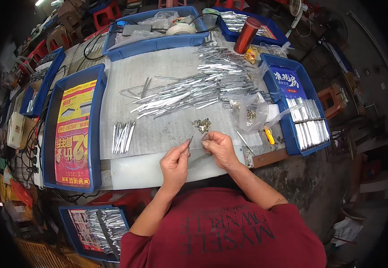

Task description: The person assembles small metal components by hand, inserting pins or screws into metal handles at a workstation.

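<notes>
My left hand [174, 163] is closed in a pinch around a thin metal strip [190, 140], whose dark tip sticks up past the fingertips. Close beside it, the thumb and fingers of my right hand [222, 151] are pressed together; anything between them is too small to make out. Both hands hover over the front of the work surface, a little apart. Just beyond the fingertips lies a small heap of brass-coloured pieces [201, 125]. Farther back spreads a large pile of silvery metal strips [194, 91]. To the left, several strips lie side by side in a group [123, 137].
A clear plastic bag [252, 109] with small pieces and a yellow cutter [270, 136] lie to the right. Blue trays stand around: one left [96, 138], one right holding strips [308, 123], one at the back [158, 49]. A red flask [247, 35] stands back right.
</notes>
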The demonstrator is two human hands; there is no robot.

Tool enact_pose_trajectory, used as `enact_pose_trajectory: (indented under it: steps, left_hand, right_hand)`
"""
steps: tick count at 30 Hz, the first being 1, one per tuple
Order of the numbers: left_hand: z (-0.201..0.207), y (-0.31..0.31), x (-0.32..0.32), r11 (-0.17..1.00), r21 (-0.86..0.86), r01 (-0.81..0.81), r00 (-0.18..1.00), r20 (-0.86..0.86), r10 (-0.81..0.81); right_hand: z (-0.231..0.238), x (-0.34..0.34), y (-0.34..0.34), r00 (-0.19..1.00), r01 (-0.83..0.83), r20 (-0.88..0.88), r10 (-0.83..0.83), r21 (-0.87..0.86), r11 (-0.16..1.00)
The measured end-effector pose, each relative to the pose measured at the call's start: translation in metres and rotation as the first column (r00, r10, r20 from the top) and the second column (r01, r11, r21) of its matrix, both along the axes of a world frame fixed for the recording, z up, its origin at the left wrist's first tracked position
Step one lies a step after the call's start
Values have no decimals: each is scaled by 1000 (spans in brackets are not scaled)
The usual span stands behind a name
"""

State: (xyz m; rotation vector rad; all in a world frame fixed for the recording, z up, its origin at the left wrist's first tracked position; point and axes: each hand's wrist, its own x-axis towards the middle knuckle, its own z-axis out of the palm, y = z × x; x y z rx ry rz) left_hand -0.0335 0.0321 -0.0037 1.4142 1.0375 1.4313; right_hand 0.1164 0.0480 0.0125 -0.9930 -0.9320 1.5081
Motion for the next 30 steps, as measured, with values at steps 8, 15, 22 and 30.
enact_pose_trajectory:
  steps: [8,15,22,30]
  left_hand:
    - [7,-4,9,999,-24,42,997,70,-40]
    - [10,-4,13,999,-12,43,994,101,-42]
    - [13,-6,12,1000,19,19,999,37,-20]
    - [11,-7,14,1000,0,-2,1000,12,2]
  right_hand:
    - [2,-12,-6,929,-49,-369,8,-101,994]
    - [2,-13,-6,913,-68,-407,25,-91,994]
    - [-1,-15,-7,913,-65,-407,34,-63,996]
    - [-9,-22,-11,983,16,-181,-2,74,997]
